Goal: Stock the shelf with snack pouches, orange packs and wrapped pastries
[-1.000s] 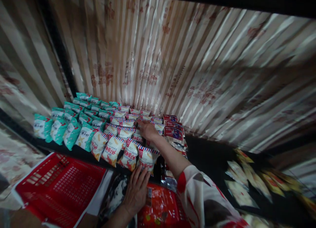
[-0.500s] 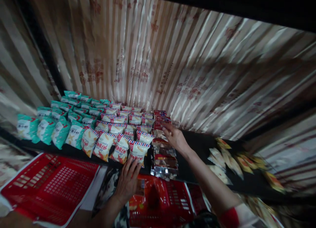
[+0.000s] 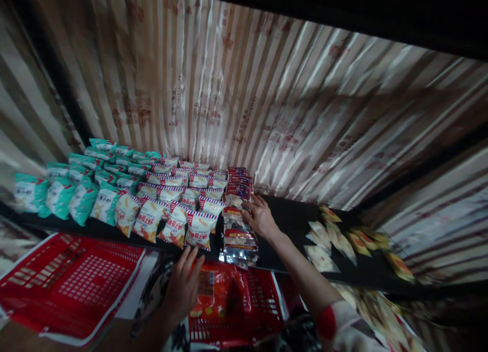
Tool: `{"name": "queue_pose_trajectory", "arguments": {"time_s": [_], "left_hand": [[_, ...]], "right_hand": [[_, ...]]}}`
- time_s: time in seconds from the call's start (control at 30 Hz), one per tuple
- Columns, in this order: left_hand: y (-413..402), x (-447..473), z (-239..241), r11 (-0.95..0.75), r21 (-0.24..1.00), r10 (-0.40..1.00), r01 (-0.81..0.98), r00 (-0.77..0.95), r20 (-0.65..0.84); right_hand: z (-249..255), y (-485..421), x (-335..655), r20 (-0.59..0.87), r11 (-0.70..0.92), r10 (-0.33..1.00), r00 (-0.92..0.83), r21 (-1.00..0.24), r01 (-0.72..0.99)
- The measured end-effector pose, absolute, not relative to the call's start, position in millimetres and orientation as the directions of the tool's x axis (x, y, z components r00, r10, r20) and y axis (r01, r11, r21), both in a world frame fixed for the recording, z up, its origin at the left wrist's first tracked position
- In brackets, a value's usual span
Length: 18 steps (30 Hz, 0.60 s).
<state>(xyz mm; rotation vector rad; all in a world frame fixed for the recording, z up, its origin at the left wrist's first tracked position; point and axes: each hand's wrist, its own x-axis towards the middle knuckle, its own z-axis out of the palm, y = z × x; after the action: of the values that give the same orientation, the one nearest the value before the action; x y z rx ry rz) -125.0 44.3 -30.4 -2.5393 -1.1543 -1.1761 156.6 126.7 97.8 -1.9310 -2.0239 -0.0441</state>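
Observation:
My right hand [image 3: 261, 219] reaches over a row of flat dark-red and silver snack packets [image 3: 239, 235]. Its fingers are bent and closed on the right edge of a packet midway along the row; the exact grip is partly hidden. Behind those fingers, red packets [image 3: 239, 182] stand in line toward the back. Fingers stretched out, my left hand [image 3: 183, 281] holds nothing and lies by the shelf's front edge, just below the front white snack bags [image 3: 200, 229]. These bags stand in rows left of the packets, with teal snack bags [image 3: 104, 203] farther left.
Loose clear packets [image 3: 321, 258] and yellow packets [image 3: 359, 241] lie on the right of the black shelf [image 3: 284, 253]. Below its edge are a red basket [image 3: 76, 286] on the left and another holding orange-red packages [image 3: 219, 296]. Corrugated wrapping [image 3: 213, 88] lines the back.
The view has shifted, so the shelf appears farther left. My right hand has come forward slightly along the packet row, uncovering more red packets behind. My left hand has dropped off the front white bag.

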Motion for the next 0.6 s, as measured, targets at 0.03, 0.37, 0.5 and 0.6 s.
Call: {"name": "queue_pose_trajectory", "arguments": {"time_s": [0.03, 0.37, 0.5, 0.6], "left_hand": [[43, -125, -29, -0.699, 0.206, 0.600, 0.685, 0.405, 0.690], [37, -91, 0, -0.688, 0.412, 0.675, 0.598, 0.316, 0.667], [41, -58, 29, -0.635, 0.517, 0.749, 0.574, 0.293, 0.594], [48, -37, 45, -0.598, 0.588, 0.793, 0.545, 0.299, 0.530]], "right_hand": [[96, 126, 158, 0.252, 0.067, 0.968, -0.010, -0.218, 0.974], [93, 125, 159, 0.251, 0.109, 0.967, -0.049, -0.232, 0.966], [94, 123, 158, 0.253, 0.115, 0.967, -0.044, -0.275, 0.955], [94, 120, 161, 0.247, 0.111, 0.968, -0.033, -0.311, 0.944]]}}
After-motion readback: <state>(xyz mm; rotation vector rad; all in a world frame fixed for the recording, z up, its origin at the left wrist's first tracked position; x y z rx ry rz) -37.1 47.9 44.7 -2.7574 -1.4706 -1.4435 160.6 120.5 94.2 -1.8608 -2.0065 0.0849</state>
